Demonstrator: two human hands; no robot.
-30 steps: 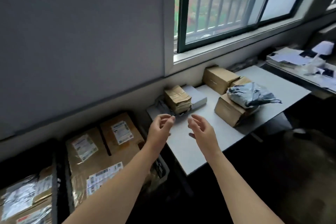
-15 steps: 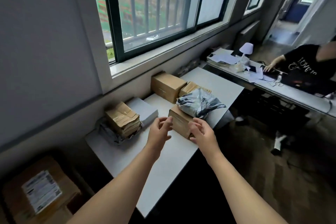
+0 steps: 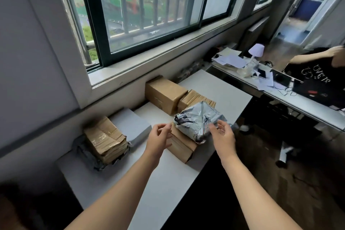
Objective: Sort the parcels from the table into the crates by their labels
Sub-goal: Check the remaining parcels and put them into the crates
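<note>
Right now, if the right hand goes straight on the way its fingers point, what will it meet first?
Probably the crumpled grey mailer bag lying on a cardboard box; the right hand is close to it, though depth is unclear.

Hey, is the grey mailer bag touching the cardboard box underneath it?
Touching. The head view shows the grey mailer bag lying directly on the cardboard box, no gap between them.

The left hand [image 3: 158,138] and right hand [image 3: 223,136] have reached across the table [image 3: 168,183] to flank the grey mailer bag [image 3: 197,119].
</note>
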